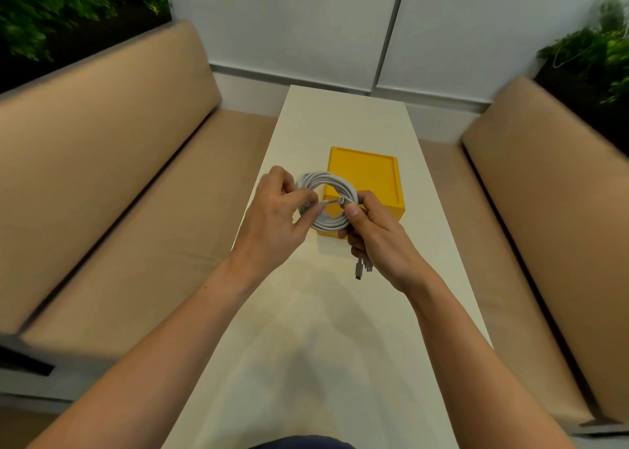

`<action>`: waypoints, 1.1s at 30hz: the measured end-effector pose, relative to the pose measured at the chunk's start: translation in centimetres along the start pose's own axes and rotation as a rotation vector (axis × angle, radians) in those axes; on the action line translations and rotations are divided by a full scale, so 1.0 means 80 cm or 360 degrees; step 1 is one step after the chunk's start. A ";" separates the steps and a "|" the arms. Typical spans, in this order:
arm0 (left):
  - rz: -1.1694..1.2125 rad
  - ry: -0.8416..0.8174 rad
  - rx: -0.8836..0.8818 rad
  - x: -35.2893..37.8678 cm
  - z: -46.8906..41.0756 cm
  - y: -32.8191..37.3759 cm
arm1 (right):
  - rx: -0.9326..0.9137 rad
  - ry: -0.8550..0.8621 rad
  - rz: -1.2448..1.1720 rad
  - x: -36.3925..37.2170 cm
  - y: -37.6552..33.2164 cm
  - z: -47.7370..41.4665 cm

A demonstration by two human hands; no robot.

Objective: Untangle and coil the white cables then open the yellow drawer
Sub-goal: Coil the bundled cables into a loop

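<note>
White cables (328,198) are wound into a round coil held above the white table (340,312), in front of the yellow drawer (366,179), whose front appears closed. Left hand (274,217) pinches one cable end against the coil's left side, fingers curled; right hand (376,232) grips the coil's right side, thumb on top. Two connector ends (362,267) hang below the right hand.

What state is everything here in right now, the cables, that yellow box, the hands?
Cables: coiled in a ring, held above the table.
Left hand: pinches a cable end.
Right hand: grips the ring.
Plugs: hang below the right hand.
Drawer: looks shut, on the table.
</note>
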State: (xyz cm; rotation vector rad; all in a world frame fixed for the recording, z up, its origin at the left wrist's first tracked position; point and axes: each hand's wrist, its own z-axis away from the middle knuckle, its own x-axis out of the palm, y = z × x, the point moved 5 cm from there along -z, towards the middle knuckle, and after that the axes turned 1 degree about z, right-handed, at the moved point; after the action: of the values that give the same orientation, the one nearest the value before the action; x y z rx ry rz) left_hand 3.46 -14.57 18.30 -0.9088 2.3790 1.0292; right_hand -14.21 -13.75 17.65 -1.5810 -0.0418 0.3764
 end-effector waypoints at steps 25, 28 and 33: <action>-0.0083 0.0013 0.0561 -0.006 -0.010 0.026 | -0.0078 -0.0023 0.0083 0.003 -0.008 -0.002; -0.0161 0.0004 0.0576 -0.006 -0.009 0.024 | -0.0124 -0.0023 0.0174 0.004 -0.009 -0.003; -0.0277 -0.0120 0.0489 -0.002 -0.006 0.031 | -0.0195 0.0048 0.0310 0.006 -0.010 -0.003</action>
State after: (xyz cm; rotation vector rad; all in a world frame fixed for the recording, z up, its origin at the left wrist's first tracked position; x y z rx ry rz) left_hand 1.79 -13.54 19.95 -0.9232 2.2658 0.6005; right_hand -13.55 -13.78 18.38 -1.7172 0.1154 0.5095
